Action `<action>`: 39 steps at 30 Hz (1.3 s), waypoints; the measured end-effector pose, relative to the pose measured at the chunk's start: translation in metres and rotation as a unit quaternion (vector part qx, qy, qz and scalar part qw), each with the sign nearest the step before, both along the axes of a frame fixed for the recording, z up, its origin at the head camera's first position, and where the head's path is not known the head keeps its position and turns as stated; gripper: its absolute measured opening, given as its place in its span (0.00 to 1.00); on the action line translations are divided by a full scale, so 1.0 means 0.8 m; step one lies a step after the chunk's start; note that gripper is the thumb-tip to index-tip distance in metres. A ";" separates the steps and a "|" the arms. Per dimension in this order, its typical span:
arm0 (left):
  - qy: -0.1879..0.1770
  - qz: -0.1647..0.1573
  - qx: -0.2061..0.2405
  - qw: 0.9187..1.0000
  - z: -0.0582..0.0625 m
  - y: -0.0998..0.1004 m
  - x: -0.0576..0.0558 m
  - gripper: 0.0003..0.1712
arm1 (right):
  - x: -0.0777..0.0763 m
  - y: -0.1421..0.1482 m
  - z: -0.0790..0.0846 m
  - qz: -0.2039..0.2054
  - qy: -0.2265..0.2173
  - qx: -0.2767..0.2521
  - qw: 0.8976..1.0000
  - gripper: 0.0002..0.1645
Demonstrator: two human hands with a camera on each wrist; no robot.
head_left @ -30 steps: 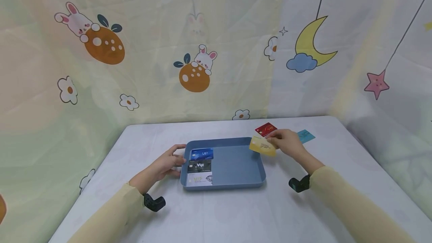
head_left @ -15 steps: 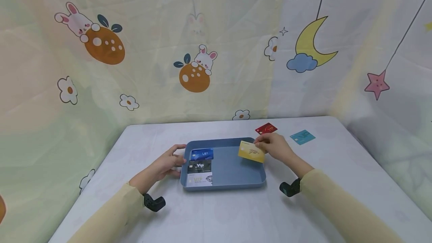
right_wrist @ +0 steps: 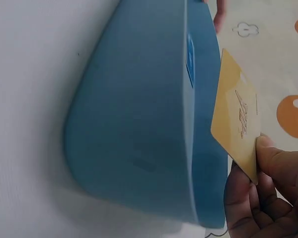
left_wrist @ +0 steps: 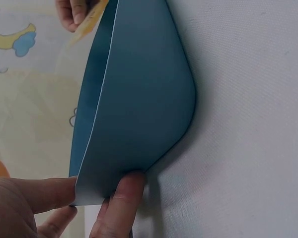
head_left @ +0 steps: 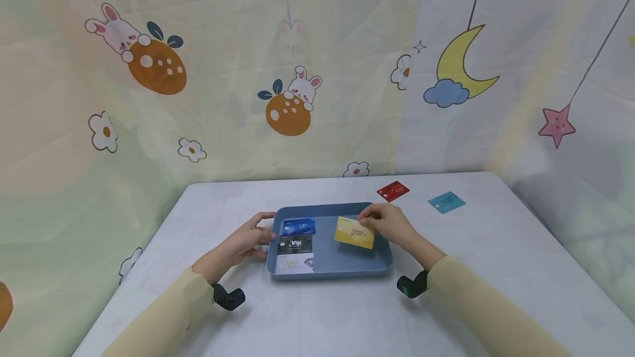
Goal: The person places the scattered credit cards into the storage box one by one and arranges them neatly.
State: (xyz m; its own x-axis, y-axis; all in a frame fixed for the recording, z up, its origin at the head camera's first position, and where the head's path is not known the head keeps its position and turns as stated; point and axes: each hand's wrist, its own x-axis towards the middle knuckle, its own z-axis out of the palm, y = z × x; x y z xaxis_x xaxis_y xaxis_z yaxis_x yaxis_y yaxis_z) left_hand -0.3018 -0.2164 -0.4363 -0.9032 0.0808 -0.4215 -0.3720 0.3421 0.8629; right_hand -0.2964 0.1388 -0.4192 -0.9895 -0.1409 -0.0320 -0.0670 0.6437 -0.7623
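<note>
My left hand (head_left: 243, 244) holds the left end of a blue-grey tray (head_left: 342, 275). In the left wrist view its fingers (left_wrist: 129, 196) meet the tray's outer wall and rim. A yellow card (head_left: 354, 232) is pinched by one edge between the thumb and fingers of my right hand (head_left: 392, 226). That card hangs tilted over the tray's right half. At the tray's left side lie a blue VIP card (head_left: 299, 227), a black Vip card (head_left: 295, 244) and a white VIP card (head_left: 292, 263), stacked in a column.
A red card (head_left: 393, 191) lies on the white tabletop (head_left: 337, 318) behind the tray's right corner. Farther right lies a teal card (head_left: 446, 202). A printed cloth backdrop (head_left: 223, 70) rises behind the table. Both wrists wear a black device (head_left: 413, 284).
My right hand has moved left with the yellow card, from the tray's right edge to above its inside. The red and teal cards are now fully uncovered. The left hand stays put.
</note>
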 end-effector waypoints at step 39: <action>0.003 0.006 0.002 1.000 -0.004 -0.002 -0.002 0.42 | 0.018 -0.049 -0.021 0.060 -0.032 0.019 0.998 0.04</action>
State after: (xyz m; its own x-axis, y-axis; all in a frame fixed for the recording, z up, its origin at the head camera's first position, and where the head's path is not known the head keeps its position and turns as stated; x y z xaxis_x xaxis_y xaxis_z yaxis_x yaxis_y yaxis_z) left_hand -0.3031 -0.2177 -0.4398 -0.9063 0.0716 -0.4165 -0.3719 0.3333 0.8664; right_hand -0.2818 0.0993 -0.4362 -0.9615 -0.2553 -0.1020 -0.0972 0.6625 -0.7427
